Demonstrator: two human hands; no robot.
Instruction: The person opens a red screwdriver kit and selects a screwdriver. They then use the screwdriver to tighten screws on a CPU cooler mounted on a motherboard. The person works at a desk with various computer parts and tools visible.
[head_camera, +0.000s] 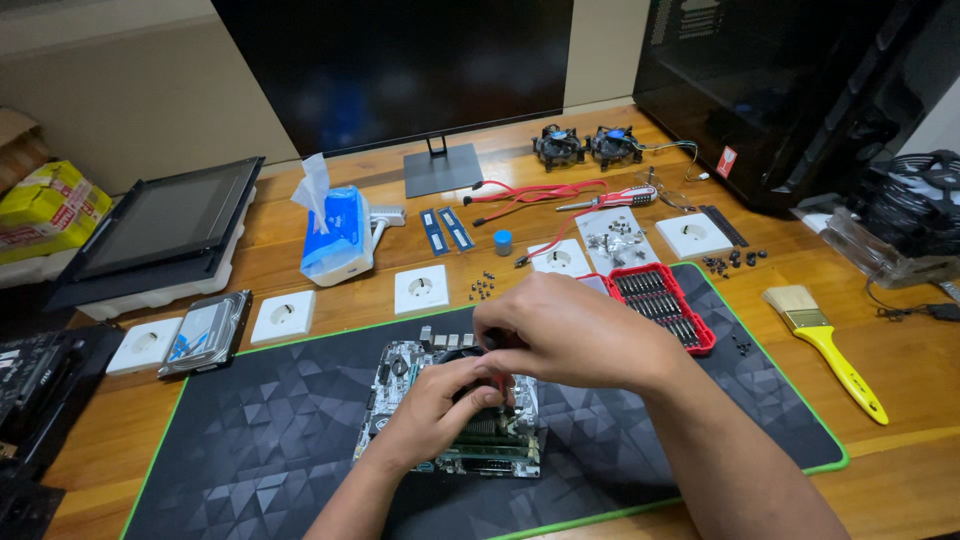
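A computer motherboard (400, 380) lies on a dark desk mat (260, 440) with a green edge. My left hand (435, 410) rests on the board's middle, fingers curled around a black round cooler that is mostly hidden. My right hand (565, 330) hovers over the same spot, fingers closed on a small tool with a red handle (497, 382) whose tip points down at the cooler. What lies under both hands is covered.
A red screwdriver bit case (662, 305) sits at the mat's right. Behind are white wall sockets (421, 288), a tissue pack (335, 235), memory sticks (445, 230), two fans (585, 145), a monitor stand (440, 170), a hard drive (208, 332), a yellow brush (825, 345) and a black case (790, 90).
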